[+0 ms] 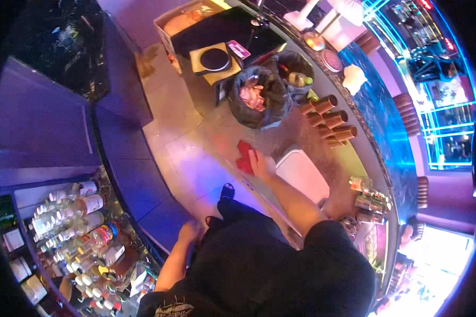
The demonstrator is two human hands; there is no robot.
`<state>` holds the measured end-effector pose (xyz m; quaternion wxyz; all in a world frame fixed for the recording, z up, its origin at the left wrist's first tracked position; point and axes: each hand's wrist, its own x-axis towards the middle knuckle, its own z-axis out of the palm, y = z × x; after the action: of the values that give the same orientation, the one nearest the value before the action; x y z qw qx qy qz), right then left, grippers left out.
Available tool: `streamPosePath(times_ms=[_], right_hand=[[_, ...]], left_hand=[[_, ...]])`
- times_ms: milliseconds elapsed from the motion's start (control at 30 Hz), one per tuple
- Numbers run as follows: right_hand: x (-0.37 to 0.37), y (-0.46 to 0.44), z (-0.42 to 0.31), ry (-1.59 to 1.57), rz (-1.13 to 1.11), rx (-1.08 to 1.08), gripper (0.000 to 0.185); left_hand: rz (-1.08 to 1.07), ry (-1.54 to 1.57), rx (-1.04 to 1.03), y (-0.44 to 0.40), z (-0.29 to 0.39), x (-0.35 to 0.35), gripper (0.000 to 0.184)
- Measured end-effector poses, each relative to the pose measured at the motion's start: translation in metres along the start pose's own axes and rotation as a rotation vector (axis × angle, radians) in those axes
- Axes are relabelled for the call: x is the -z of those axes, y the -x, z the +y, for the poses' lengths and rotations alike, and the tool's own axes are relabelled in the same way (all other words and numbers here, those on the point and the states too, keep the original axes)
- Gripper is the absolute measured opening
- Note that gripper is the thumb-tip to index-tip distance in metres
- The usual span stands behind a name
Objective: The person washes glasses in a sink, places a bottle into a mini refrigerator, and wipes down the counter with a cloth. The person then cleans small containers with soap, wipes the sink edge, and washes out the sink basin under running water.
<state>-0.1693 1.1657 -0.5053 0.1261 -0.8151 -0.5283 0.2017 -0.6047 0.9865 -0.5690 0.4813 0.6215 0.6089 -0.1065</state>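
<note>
My right hand [261,165] is closed on a red cloth [245,157] over the edge of the counter [222,127], between the lined bin and a white board [303,176]. Down at my left side hangs my left hand [191,231], blurred, its fingers not clear. Pinkish scraps [253,98] lie inside the black-lined bin [269,119], just beyond the cloth.
Stacked brown cups [333,120] stand on the right of the counter, with bottles [369,201] nearer me. Many bottles [84,232] fill the lower left. A yellow cloth with a round black item [214,59] lies ahead. Dark cabinets [127,132] line the left.
</note>
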Motion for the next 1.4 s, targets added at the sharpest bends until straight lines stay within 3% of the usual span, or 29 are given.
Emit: streamPosePath(times_ms=[33, 67, 100, 133, 167, 200, 233, 267, 300, 333, 367, 400, 467, 500, 567, 633, 700, 733, 800, 967, 1033, 1100, 1133, 1167, 1200, 1300, 1333, 1367, 1400], right_hand=[[0.005, 0.007, -0.013, -0.112, -0.077, 0.087, 0.053], [0.014, 0.016, -0.027, -0.22, -0.151, 0.17, 0.059], [0.037, 0.03, -0.06, -0.277, -0.233, 0.066, 0.064], [0.06, 0.044, -0.095, -0.332, -0.315, -0.036, 0.069], [0.074, 0.052, -0.111, -0.341, -0.312, -0.022, 0.069], [0.085, 0.06, -0.124, -0.62, -0.383, -0.138, 0.068], [0.088, 0.067, -0.133, -0.901, -0.456, -0.258, 0.07], [0.083, 0.065, -0.116, -1.044, -0.415, -0.038, 0.066], [0.083, 0.055, -0.091, -1.18, -0.361, 0.187, 0.064], [0.112, 0.047, -0.08, -1.192, -0.35, 0.2, 0.064], [0.144, 0.041, -0.067, -1.626, -0.552, 0.012, 0.058], [0.176, 0.046, -0.073, -2.043, -0.768, -0.205, 0.053], [0.193, 0.092, -0.206, -2.954, -0.015, 0.328, 0.042], [0.186, 0.084, -0.227, -2.975, -0.091, 0.335, 0.042], [0.164, 0.098, -0.262, -2.753, -0.211, 0.414, 0.041], [0.141, 0.166, -0.225, -2.501, -0.244, 0.516, 0.039], [0.128, 0.167, -0.206, -2.223, -0.205, 0.597, 0.039], [0.132, 0.149, -0.211, -2.084, -0.166, 0.614, 0.038], [0.136, 0.137, -0.213, -1.789, -0.064, 0.636, 0.038], [0.164, 0.121, -0.235, -0.948, 0.343, 0.337, 0.039], [0.182, 0.111, -0.233, -0.58, 0.487, 0.074, 0.039], [0.196, 0.122, -0.212, -0.253, 0.551, -0.203, 0.041], [0.195, 0.141, -0.207, -0.112, 0.547, -0.334, 0.041], [0.194, 0.164, -0.2, 0.019, 0.529, -0.444, 0.042], [0.19, 0.177, -0.196, -0.067, 0.569, -0.484, 0.039], [0.159, 0.181, -0.222, -0.01, 0.943, -0.3, 0.028], [0.152, 0.184, -0.221, -0.327, 0.714, -0.246, 0.032], [0.142, 0.183, -0.234, -0.443, 0.854, -0.185, 0.039], [0.132, 0.18, -0.249, -0.553, 0.992, -0.121, 0.048]], left_hand=[[0.188, 0.174, -0.144, -0.005, 0.07, 0.032, 0.054], [0.163, 0.381, -0.186, -0.005, 0.139, 0.075, 0.064], [0.389, 0.483, -0.552, -0.037, 0.158, 0.066, 0.073], [0.454, 0.397, -0.69, -0.03, 0.22, 0.097, 0.076], [0.433, 0.567, -0.76, -0.012, 0.281, 0.122, 0.071], [0.41, 0.736, -0.826, -0.001, 0.323, 0.135, 0.066], [0.409, 0.968, -0.701, -0.017, 0.331, 0.128, 0.064], [0.269, 1.099, -0.92, -0.022, 0.344, 0.14, 0.062], [0.215, 0.683, -1.033, -0.045, 0.34, 0.167, 0.066], [0.369, 0.382, -1.087, -0.019, 0.371, 0.203, 0.071], [0.514, 0.08, -1.119, 0.015, 0.403, 0.232, 0.076], [0.418, 0.18, -1.255, 0.033, 0.428, 0.251, 0.085], [0.006, 0.582, -1.561, 0.036, 0.46, 0.239, 0.09], [-0.524, 0.96, -1.422, 0.05, 0.47, 0.22, 0.096], [-1.889, 1.568, -0.797, 0.055, 0.494, 0.224, 0.102], [-1.832, 1.721, -0.746, 0.053, 0.494, 0.231, 0.091], [-1.126, 1.531, -1.015, 0.049, 0.485, 0.218, 0.065], [-0.614, 1.202, -1.286, 0.044, 0.484, 0.198, 0.056], [-0.089, 0.653, -2.058, 0.053, 0.476, 0.222, 0.046], [0.011, 0.589, -2.148, 0.039, 0.451, 0.236, 0.028], [0.049, 0.178, -2.113, 0.024, 0.42, 0.254, 0.05], [-0.435, 0.222, -1.909, 0.022, 0.419, 0.276, 0.049], [-0.611, 0.121, -1.792, -0.01, 0.395, 0.257, 0.064], [-0.608, 0.463, -1.595, 0.001, 0.377, 0.236, 0.071], [-0.577, 0.765, -1.349, 0.008, 0.364, 0.221, 0.079], [-0.793, 0.83, -1.22, 0.007, 0.361, 0.207, 0.073], [-0.858, 0.862, -1.142, 0.008, 0.363, 0.202, 0.071], [-0.919, 0.886, -1.06, 0.012, 0.367, 0.2, 0.07], [-0.828, 1.096, -0.709, 0.014, 0.381, 0.197, 0.066]])
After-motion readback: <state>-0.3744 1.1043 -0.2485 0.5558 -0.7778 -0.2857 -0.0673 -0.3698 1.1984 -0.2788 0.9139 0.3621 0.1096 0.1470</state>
